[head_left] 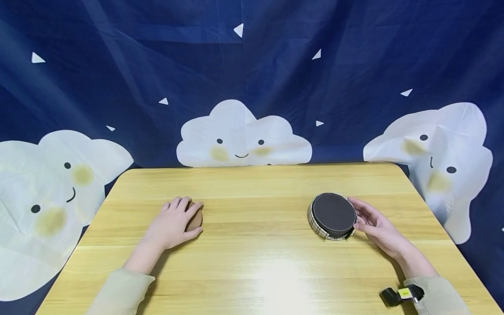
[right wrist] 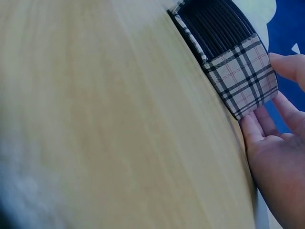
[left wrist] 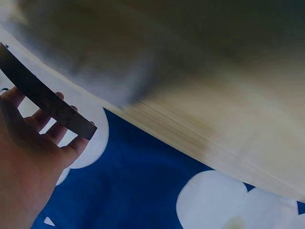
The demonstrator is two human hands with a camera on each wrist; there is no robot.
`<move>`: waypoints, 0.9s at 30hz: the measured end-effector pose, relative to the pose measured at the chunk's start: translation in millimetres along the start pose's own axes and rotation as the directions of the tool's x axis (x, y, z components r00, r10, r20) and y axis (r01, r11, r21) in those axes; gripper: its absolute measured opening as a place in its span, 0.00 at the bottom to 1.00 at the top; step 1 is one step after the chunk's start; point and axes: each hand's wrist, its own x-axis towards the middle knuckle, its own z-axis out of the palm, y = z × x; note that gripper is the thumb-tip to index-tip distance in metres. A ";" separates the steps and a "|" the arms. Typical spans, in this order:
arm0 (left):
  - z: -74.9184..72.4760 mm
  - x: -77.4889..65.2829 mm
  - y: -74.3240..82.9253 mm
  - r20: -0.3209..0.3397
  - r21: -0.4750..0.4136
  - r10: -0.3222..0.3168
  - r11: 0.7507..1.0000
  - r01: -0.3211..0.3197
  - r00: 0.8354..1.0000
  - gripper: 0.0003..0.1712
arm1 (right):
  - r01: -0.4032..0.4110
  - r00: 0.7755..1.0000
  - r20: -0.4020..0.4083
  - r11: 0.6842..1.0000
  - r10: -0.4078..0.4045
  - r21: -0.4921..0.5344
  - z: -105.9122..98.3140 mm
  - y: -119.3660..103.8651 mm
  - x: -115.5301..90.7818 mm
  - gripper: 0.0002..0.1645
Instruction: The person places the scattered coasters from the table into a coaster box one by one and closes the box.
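In the head view, my left hand lies over a brown round coaster on the left of the table, thumb and fingers spread around its edge. Part of the coaster is hidden under the hand. Seen edge-on in the left wrist view, the coaster is a thin dark band with fingertips along it. My right hand grips the right side of a round coaster holder with a black top. Its plaid wall and stacked dark coasters show in the right wrist view, thumb and fingers at the wall's end.
Both hands are at a light wooden table with rounded far corners. Behind it hangs a dark blue curtain with white clouds. A small black device with a yellow label sits at the right sleeve.
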 end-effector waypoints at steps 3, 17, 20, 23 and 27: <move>1.7 5.3 5.5 -0.008 0.001 0.025 1.000 -0.025 1.000 0.42 | -0.007 1.000 -0.003 1.000 0.007 -0.006 -0.3 0.3 -0.3 0.42; 1.7 25.1 26.1 -0.019 -0.009 0.111 0.994 -0.111 0.994 0.43 | -0.014 1.000 -0.010 1.000 0.014 -0.007 -2.0 1.6 -0.5 0.42; 1.5 30.1 30.8 -0.017 -0.012 0.129 0.992 -0.129 0.992 0.43 | -0.011 1.000 -0.008 1.000 0.011 -0.003 -1.5 0.5 -0.1 0.42; 1.1 35.6 36.2 -0.004 -0.016 0.148 0.989 -0.149 0.989 0.43 | -0.007 1.000 -0.011 1.000 0.007 -0.002 -0.9 -0.3 0.1 0.42; 1.5 43.2 44.6 0.019 -0.022 0.173 0.985 -0.173 0.985 0.43 | -0.007 1.000 -0.010 1.000 0.007 0.000 -0.3 -0.5 -0.1 0.42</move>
